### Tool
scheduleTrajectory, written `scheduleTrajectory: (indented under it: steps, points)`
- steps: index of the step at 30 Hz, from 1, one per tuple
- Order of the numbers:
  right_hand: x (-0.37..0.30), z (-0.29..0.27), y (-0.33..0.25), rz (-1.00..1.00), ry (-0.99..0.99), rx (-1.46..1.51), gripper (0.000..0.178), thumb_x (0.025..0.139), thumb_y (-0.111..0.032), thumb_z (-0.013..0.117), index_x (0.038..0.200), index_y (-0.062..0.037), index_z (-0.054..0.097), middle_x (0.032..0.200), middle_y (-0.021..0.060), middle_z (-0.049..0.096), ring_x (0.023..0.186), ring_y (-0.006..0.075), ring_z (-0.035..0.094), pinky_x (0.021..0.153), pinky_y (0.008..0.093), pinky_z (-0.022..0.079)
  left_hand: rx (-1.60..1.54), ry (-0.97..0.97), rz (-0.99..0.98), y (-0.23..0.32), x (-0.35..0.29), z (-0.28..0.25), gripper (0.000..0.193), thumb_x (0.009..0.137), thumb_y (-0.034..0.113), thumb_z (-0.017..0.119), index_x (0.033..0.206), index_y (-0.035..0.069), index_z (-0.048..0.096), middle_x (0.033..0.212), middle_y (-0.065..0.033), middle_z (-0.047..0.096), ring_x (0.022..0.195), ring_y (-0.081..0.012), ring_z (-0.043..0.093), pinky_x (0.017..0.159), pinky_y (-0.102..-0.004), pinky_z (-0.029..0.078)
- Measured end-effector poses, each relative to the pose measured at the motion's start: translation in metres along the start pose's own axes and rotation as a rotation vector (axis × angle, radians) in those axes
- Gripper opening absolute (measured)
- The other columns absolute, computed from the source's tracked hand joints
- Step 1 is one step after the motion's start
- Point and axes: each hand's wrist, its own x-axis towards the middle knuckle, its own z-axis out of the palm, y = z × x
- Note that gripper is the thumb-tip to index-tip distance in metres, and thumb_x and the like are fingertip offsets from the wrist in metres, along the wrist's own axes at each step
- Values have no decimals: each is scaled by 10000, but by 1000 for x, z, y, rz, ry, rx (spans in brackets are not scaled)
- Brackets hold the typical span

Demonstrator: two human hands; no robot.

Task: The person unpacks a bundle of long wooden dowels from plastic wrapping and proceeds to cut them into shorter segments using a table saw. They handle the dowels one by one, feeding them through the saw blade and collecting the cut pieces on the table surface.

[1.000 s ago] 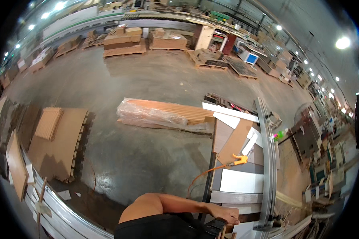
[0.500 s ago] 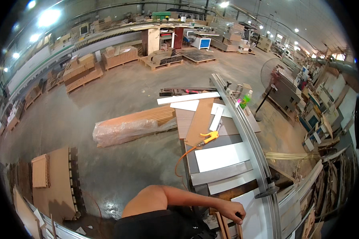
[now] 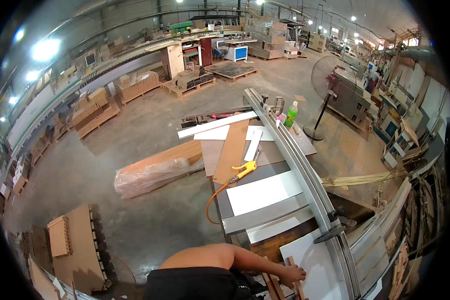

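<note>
Well to the left of the fingers (image 3: 301, 274) of the left hand (image 3: 289, 274), a small stack of brown boards (image 3: 59, 237) lies on a wide brown sheet (image 3: 80, 240) near the floor. Nearer, still left of the fingers and farther ahead, a long bundle (image 3: 155, 176) lies on the floor, partly wrapped in clear film. Closer to the fingers' side, an orange hose (image 3: 209, 204) curves up to a yellow air gun (image 3: 245, 170), which lies ahead and to the left of them, just beside a brown board (image 3: 231, 150). Between the air gun and the fingers, a white panel (image 3: 265, 190) and a grey strip (image 3: 266, 215) lie across the work surface. Just left of the fingers stands a pair of narrow wooden pieces (image 3: 272, 287). The fingers themselves are bent and close together over a wooden strip (image 3: 298, 290), which shows on both sides of the hand; whether they grip it or only rest on it, I cannot tell. A white sheet (image 3: 315, 267) spreads beneath and to their right, beside a long metal rail (image 3: 312, 186). A green bottle (image 3: 291, 115) stands far ahead of the fingers. Farther right, a black pedestal fan (image 3: 327, 102) stands on the floor well ahead, and pale yellow strips (image 3: 360, 179) lie nearer. The right hand is out of view, so I cannot tell how its fingers stand.
</note>
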Motion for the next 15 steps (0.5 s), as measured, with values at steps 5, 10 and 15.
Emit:
scheduleTrajectory:
  steps: [5, 10, 15]
  points:
    - [9, 5, -4, -16, 14, 19, 579, 818, -472, 732, 1110, 26, 694, 999, 294, 633, 921, 463, 609, 843, 521, 501, 212, 141, 118, -25, 18, 39, 575, 776, 304, 740, 1220, -15, 560, 1244, -215, 518, 1226, -373, 451, 1013, -520, 332]
    - [17, 0, -8, 77, -41, 6, 555, 841, -459, 714, 1125, 17, 694, 1012, 289, 634, 964, 456, 601, 863, 518, 493, 262, 109, 174, -13, 48, 44, 387, 788, 280, 706, 1050, 6, 626, 1100, -166, 528, 1122, -320, 489, 961, -489, 363]
    - [19, 21, 18, -28, 79, 101, 486, 842, -391, 740, 1122, 5, 696, 1027, 269, 634, 1020, 446, 588, 882, 510, 496, 309, 153, 126, -10, 62, 47, 344, 780, 288, 699, 999, 32, 632, 1050, -134, 519, 1075, -302, 494, 936, -475, 371]
